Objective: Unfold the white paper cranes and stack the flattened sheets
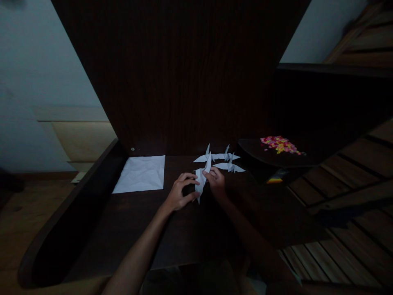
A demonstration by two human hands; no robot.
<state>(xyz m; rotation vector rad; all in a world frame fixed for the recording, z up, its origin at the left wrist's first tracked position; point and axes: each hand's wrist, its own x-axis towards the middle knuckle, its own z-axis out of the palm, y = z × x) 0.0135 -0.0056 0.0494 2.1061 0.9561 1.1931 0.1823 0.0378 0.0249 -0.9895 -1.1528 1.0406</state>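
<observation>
Both my hands pinch a half-folded white paper figure (201, 180) over the dark wooden desk (144, 221). My left hand (180, 191) curls round its lower left side, thumb near the bottom tip. On the right, my right hand (216, 181) grips the upper edge with closed fingers. Just beyond the hands lie finished white paper cranes (221, 160), wings spread flat on the desk.
A flat sheet of white paper (140, 174) lies at the left of the desk. A dark tray with small pink and yellow bits (279, 144) sits at the right. A tall dark panel rises behind the desk. Wooden floor slats run at the right.
</observation>
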